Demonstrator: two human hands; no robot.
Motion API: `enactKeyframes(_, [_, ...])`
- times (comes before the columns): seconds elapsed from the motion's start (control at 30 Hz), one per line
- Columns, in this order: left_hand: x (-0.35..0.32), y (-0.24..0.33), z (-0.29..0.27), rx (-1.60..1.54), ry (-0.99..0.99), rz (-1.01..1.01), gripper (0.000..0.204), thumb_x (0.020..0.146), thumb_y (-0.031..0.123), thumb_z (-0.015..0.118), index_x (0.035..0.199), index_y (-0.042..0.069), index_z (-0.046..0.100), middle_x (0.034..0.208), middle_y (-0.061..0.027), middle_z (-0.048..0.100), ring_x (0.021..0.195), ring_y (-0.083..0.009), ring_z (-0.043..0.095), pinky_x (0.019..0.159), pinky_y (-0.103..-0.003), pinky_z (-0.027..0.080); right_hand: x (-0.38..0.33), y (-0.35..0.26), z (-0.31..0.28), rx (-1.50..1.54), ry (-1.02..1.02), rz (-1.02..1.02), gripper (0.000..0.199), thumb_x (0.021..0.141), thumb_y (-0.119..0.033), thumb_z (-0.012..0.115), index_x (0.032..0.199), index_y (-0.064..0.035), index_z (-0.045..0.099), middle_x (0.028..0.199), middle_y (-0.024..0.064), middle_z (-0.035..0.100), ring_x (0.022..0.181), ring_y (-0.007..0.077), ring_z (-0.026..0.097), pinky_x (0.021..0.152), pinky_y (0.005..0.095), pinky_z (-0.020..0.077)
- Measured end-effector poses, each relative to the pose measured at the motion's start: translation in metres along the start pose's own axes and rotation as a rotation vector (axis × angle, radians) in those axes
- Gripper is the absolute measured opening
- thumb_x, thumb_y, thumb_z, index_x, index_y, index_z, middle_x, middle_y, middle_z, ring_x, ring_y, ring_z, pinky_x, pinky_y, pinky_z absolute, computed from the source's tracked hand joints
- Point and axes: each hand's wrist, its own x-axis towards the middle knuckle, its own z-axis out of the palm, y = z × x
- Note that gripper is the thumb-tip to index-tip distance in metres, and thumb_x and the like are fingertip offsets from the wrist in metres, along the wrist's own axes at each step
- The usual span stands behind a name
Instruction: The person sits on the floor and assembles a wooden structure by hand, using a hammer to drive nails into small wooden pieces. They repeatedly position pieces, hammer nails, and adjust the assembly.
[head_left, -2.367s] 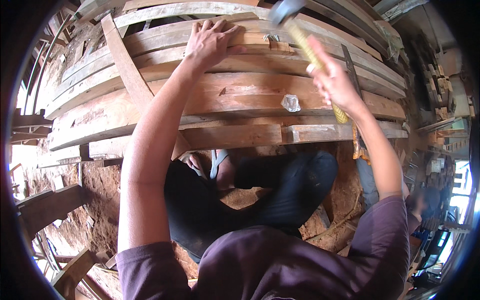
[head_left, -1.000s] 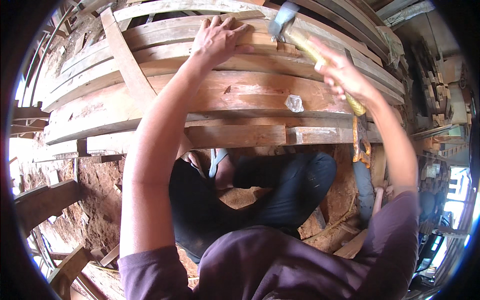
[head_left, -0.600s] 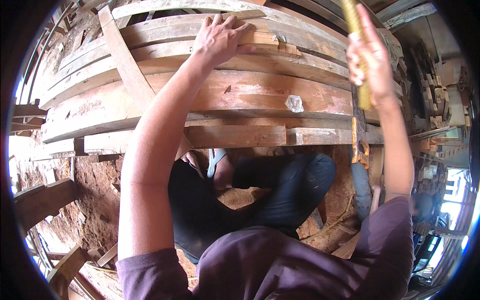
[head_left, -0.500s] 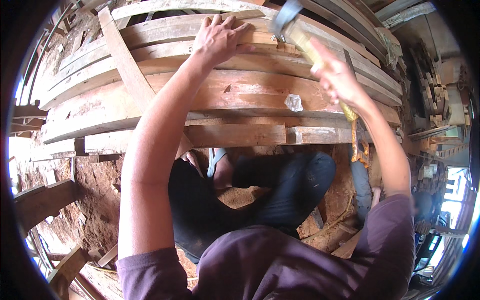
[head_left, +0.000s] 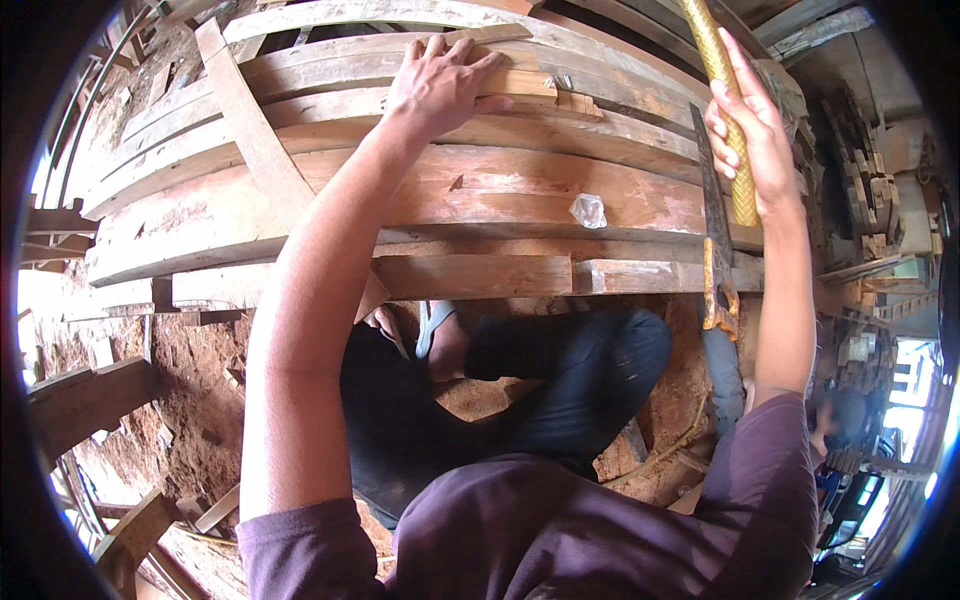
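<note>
A: How is the right arm placed?
B: The forearm runs up on the right, and the right hand [head_left: 752, 130] is raised near the upper edge. Its grip is clamped on the yellow, textured handle of the hammer [head_left: 713, 48], with one finger stretched up alongside. The handle stands steeply, its upper end tipped left. The head lies beyond the view.
A: And the left?
B: The left arm reaches forward across the boards. The left hand [head_left: 438, 85] lies palm down on a wood piece [head_left: 525, 90], fingers spread apart and thumb out to the right, so that grip isn't closed round anything.
A: What's just beside it?
B: A few metal nails [head_left: 560, 81] at the right end of that wood piece, near the thumb. How deep they sit, I can't tell. Closer to the person, a clear plastic bag [head_left: 588, 210] rests on a thick beam [head_left: 500, 185], and a saw [head_left: 719, 285] with an orange handle lies across the timber below the right hand.
A: What differs from half a second ago?
B: Then the hammer's head was down by the nails, blurred and partly covering them. Now the hammer is up and away, the nails show plainly, and more of the saw's blade is visible. The left hand keeps its place, and so does the bag.
</note>
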Motion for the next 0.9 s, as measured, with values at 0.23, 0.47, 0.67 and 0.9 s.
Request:
enactKeyframes(0.23, [-0.001, 0.002, -0.006, 0.019, 0.018, 0.008, 0.076, 0.098, 0.074, 0.065, 0.159, 0.028, 0.06, 0.16, -0.0133, 0.057, 0.145, -0.043, 0.052, 0.121, -0.061, 0.041, 0.044, 0.133, -0.02, -0.825, 0.302, 0.012, 0.076, 0.102, -0.027, 0.08, 0.17, -0.0239, 0.046, 0.11, 0.0101, 0.075, 0.088, 0.0242, 0.068, 0.079, 0.0367, 0.0539])
enactKeyframes(0.47, [0.002, 0.007, -0.016, 0.049, -0.136, -0.045, 0.082, 0.099, 0.077, 0.063, 0.165, 0.028, 0.054, 0.164, -0.0123, 0.053, 0.151, -0.0429, 0.046, 0.126, -0.061, 0.035, 0.035, 0.223, -0.01, -0.979, 0.264, 0.177, 0.07, 0.102, -0.036, 0.078, 0.166, -0.0424, 0.049, 0.114, 0.0266, 0.078, 0.107, 0.048, 0.076, 0.096, 0.0594, 0.0605])
enactKeyframes(0.67, [0.002, 0.004, -0.015, 0.039, -0.131, -0.002, 0.073, 0.103, 0.074, 0.06, 0.165, 0.036, 0.053, 0.163, -0.0125, 0.054, 0.148, -0.0419, 0.05, 0.124, -0.06, 0.037, 0.026, 0.191, 0.019, -1.227, 0.344, -0.098, 0.067, 0.104, -0.034, 0.077, 0.166, -0.0339, 0.052, 0.147, 0.0183, 0.067, 0.138, 0.0362, 0.064, 0.116, 0.0517, 0.053])
enactKeyframes(0.9, [0.001, 0.004, -0.016, 0.072, -0.099, 0.042, 0.074, 0.104, 0.078, 0.053, 0.165, 0.037, 0.054, 0.162, -0.0115, 0.055, 0.145, -0.0397, 0.054, 0.122, -0.059, 0.039, 0.078, 0.174, 0.117, -0.645, 0.166, -0.585, 0.058, 0.1, -0.036, 0.082, 0.153, -0.0186, 0.068, 0.143, 0.0087, 0.064, 0.133, 0.0323, 0.059, 0.117, 0.0474, 0.0455])
